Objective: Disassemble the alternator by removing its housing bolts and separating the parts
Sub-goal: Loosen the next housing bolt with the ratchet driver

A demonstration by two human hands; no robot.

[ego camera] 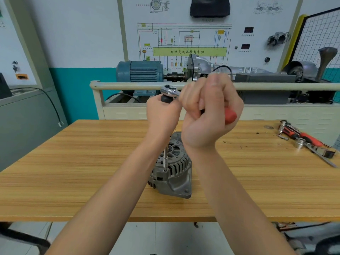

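both forearms reached over a striped wooden bench [73, 162]. right hand [209, 115] gripped the ratchet's red handle [230, 115]; left hand [162, 113] held its black knob [166, 99]. alternator [172, 172] sat mid-bench, loose tools [305, 140] far right, wiring-diagram board [184, 43] behind.

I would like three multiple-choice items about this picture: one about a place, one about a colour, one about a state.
1. Where do the spare tools lie?
A. at the table's right end
B. at the table's left end
C. on the floor

2. What colour is the ratchet handle's end?
A. blue
B. red
C. yellow

3. How is the right hand?
A. flat on the table
B. hanging idle
C. gripping the ratchet handle

Key: 1 A, the spare tools lie at the right end of the table. 2 B, the ratchet handle shows red past the palm. 3 C, the right hand has its fingers curled round the handle, above the alternator.
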